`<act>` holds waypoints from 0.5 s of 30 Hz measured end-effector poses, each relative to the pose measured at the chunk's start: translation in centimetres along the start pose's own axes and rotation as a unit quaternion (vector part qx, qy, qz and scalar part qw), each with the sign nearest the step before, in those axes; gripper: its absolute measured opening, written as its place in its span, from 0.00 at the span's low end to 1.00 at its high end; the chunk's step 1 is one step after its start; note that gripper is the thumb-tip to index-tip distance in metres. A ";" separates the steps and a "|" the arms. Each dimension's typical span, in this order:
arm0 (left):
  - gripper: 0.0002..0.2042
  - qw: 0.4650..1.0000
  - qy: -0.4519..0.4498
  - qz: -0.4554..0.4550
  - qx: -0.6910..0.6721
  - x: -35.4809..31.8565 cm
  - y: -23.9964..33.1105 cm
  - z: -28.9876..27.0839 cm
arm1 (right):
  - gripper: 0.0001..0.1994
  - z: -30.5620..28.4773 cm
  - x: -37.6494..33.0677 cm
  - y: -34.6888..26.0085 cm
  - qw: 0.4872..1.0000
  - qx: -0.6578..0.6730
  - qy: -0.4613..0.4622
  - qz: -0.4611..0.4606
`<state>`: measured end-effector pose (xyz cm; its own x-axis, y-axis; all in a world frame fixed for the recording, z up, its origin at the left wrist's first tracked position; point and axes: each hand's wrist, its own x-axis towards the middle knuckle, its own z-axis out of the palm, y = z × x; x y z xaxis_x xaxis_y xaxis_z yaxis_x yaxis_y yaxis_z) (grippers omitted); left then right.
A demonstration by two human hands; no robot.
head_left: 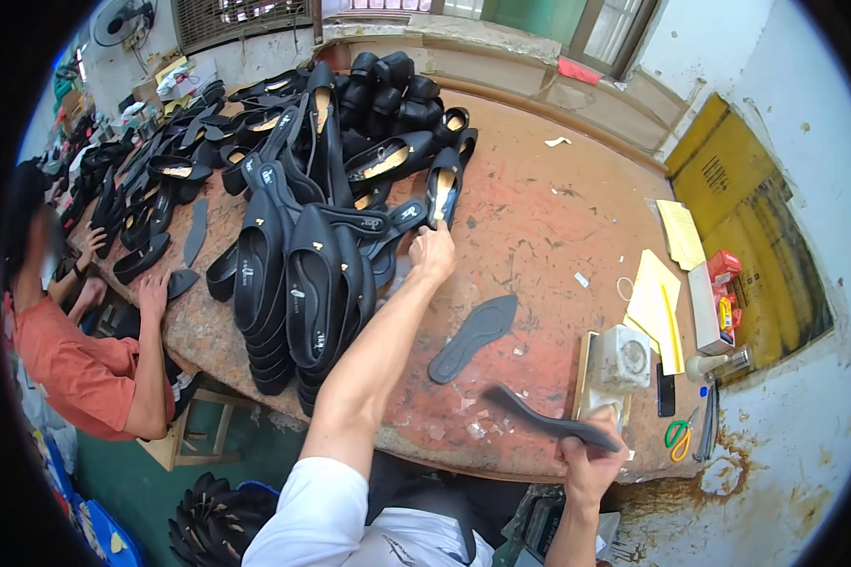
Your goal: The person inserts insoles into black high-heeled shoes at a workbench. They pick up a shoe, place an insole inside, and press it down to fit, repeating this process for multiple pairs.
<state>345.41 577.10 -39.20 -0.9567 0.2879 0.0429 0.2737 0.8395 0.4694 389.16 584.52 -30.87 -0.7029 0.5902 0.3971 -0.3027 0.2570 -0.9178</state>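
— Head view, left hand (432, 253)?
— Stretched far across the worn table (558, 217), fingers curled at the heel of a black flat shoe (442, 194) standing on end beside the pile of black shoes (303, 274). Touching it for sure; closed around it or only pinching, cannot tell.

— And the right hand (588, 461)?
— Near edge of the table, right of centre. Closed in a fist around one end of a dark insole (548, 421), lifted off the surface and running out to the left.

— Anything between the two?
— Another dark insole (474, 336) lying flat on the table, well apart from both hands.

— Right side?
— Yellow paper sheets (660, 304), a small white box-like device (623, 357), green-handled scissors (679, 436) near the table's right edge.

— Far left?
— Another person in an orange shirt (76, 369), one hand (153, 291) resting at the table edge beside more black shoes.
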 end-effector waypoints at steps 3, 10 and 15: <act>0.16 0.983 0.059 0.090 -0.147 -5.2 4.9 0.5 | 0.15 -1.4 -1.5 -2.4 0.988 0.036 0.130 0.072; 0.11 0.920 0.006 0.208 -0.332 -25.4 -0.9 -7.5 | 0.18 -1.2 -2.6 -2.5 0.975 0.146 0.050 0.158; 0.09 0.899 -0.199 0.310 -0.234 -28.5 -8.8 -10.3 | 0.21 -1.7 -1.4 -2.6 0.957 -0.191 -0.194 0.096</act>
<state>369.23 556.79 -35.51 -0.4966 0.8551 0.1490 0.5820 0.2007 0.7880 392.04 584.27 -29.02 -0.9307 0.3448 0.1224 0.0613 0.4766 -0.8770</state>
